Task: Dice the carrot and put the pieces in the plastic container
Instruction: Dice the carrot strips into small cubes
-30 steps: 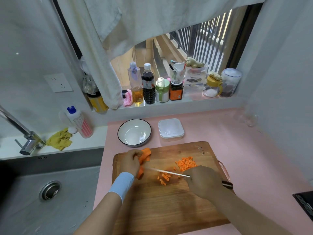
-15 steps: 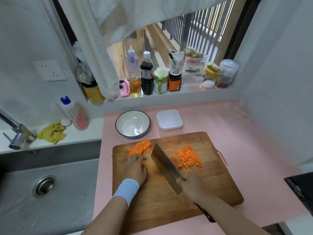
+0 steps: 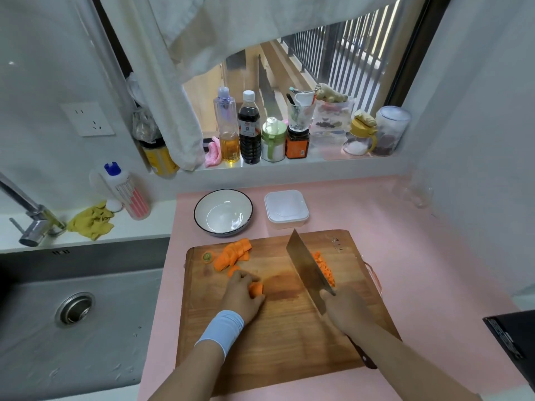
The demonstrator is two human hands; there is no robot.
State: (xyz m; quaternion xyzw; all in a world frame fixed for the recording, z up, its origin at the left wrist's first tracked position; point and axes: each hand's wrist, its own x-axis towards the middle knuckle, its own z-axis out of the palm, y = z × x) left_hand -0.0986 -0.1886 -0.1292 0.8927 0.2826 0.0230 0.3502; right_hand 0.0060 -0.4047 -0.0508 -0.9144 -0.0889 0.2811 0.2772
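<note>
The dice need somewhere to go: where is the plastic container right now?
In the head view the plastic container sits on the pink counter just beyond the cutting board, to the right of the white bowl.

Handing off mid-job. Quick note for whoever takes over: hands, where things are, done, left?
Left hand holds an orange carrot chunk on the wooden cutting board.
Right hand grips the steel cleaver over the board.
Done: diced carrot pile right of the blade.
Left: dice that chunk and the carrot slices far left, then fill the square white plastic container, no carrot in it.
</note>
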